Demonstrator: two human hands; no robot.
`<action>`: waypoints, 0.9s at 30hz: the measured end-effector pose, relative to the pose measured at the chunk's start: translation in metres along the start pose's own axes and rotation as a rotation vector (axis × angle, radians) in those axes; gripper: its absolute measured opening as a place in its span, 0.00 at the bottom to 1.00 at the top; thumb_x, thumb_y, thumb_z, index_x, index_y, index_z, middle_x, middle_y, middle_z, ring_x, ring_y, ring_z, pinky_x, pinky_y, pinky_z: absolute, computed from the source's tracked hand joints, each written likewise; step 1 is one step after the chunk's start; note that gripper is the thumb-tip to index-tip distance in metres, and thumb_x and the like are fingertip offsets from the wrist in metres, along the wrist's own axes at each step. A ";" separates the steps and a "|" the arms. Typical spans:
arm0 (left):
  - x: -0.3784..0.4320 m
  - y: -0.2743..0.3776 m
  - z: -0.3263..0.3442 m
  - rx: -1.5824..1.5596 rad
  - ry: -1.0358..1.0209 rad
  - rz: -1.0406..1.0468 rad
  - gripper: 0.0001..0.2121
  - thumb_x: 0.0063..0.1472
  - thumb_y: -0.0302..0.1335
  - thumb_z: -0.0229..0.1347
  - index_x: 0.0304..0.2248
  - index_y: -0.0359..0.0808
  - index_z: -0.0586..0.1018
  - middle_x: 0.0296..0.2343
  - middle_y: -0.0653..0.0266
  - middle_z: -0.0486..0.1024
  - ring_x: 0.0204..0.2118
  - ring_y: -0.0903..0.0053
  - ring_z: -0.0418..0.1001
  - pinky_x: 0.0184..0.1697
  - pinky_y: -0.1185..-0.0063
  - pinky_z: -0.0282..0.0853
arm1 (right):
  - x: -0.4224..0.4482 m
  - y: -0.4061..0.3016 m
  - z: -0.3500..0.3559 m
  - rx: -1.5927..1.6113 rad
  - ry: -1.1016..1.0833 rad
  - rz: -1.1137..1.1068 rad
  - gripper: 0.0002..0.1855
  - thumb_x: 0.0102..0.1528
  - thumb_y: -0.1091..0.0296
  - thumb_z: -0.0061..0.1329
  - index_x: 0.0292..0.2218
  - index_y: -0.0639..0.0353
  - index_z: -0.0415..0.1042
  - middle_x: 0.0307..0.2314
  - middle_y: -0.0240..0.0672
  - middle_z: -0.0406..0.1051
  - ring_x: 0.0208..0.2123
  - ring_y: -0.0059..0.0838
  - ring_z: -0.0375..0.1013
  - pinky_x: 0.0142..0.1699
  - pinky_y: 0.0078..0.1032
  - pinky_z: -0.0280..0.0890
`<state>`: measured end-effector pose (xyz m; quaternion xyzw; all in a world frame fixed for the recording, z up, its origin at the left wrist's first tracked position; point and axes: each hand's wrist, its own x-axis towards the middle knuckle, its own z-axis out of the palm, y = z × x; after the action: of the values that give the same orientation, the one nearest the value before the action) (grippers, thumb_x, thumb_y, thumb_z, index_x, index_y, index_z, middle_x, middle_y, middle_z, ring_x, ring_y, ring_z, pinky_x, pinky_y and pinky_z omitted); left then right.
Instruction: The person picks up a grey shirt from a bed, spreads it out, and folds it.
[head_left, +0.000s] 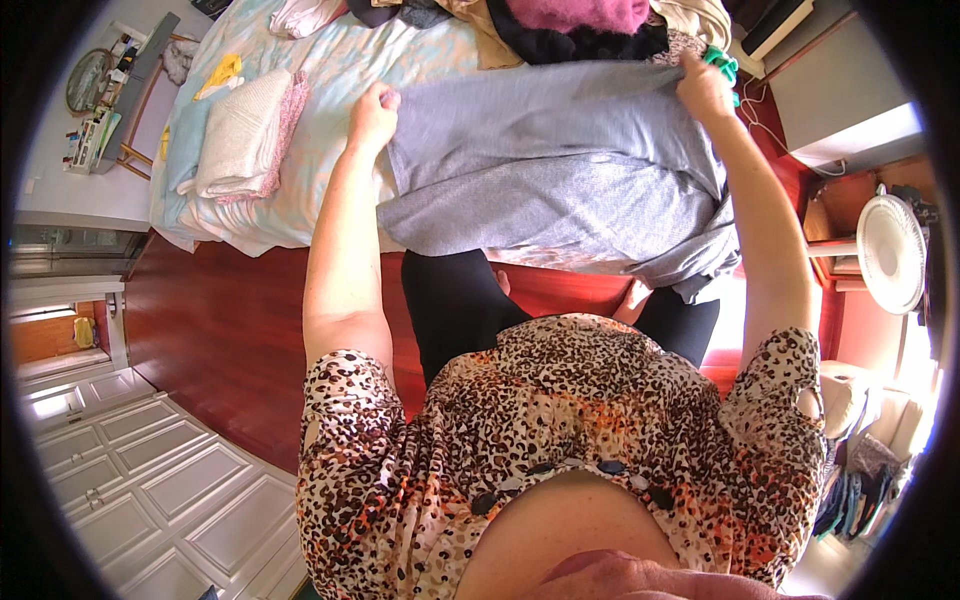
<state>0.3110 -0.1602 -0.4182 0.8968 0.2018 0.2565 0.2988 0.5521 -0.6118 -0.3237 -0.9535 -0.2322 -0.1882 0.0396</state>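
Note:
A grey knit garment (555, 199) is spread along the near side of the bed (330, 172), its lower right part drooping over the bed's edge. My left hand (373, 114) grips its upper left corner. At the upper right corner, my right hand (705, 88) is closed on the same cloth. Between the two hands the upper layer is drawn out flat and slightly blurred, while the layer below lies in loose wrinkles. What kind of garment it is cannot be told.
Left on the bed is a stack of folded knitwear (244, 139), white over pink, beside light blue cloth (191, 139). Heaped clothes, including a pink fuzzy piece (577, 13), lie at the back. A white pedestal fan (891, 255) stands right. Red wooden flooring (225, 322) runs below.

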 end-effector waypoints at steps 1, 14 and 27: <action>0.009 0.007 -0.004 0.013 0.038 0.014 0.13 0.58 0.33 0.55 0.38 0.33 0.76 0.33 0.50 0.77 0.38 0.60 0.75 0.42 0.70 0.68 | 0.009 0.009 -0.013 -0.015 0.092 0.011 0.14 0.51 0.70 0.40 0.40 0.52 0.70 0.30 0.49 0.75 0.36 0.49 0.75 0.40 0.40 0.69; -0.023 0.003 0.029 0.063 -0.101 -0.158 0.13 0.53 0.32 0.56 0.37 0.34 0.76 0.34 0.52 0.78 0.40 0.60 0.75 0.43 0.69 0.69 | -0.088 0.017 -0.001 -0.046 0.043 -0.177 0.23 0.47 0.63 0.53 0.46 0.52 0.64 0.37 0.40 0.69 0.44 0.40 0.68 0.50 0.43 0.56; -0.020 0.024 0.011 0.094 0.505 -0.107 0.08 0.61 0.32 0.49 0.35 0.38 0.75 0.30 0.51 0.77 0.33 0.53 0.74 0.36 0.64 0.67 | -0.197 -0.073 0.041 0.410 0.026 -0.374 0.22 0.49 0.67 0.52 0.46 0.60 0.67 0.46 0.46 0.66 0.48 0.46 0.66 0.53 0.36 0.60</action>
<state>0.3067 -0.1932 -0.4167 0.8054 0.3288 0.4463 0.2101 0.3713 -0.6246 -0.4369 -0.8636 -0.4369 -0.1536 0.1994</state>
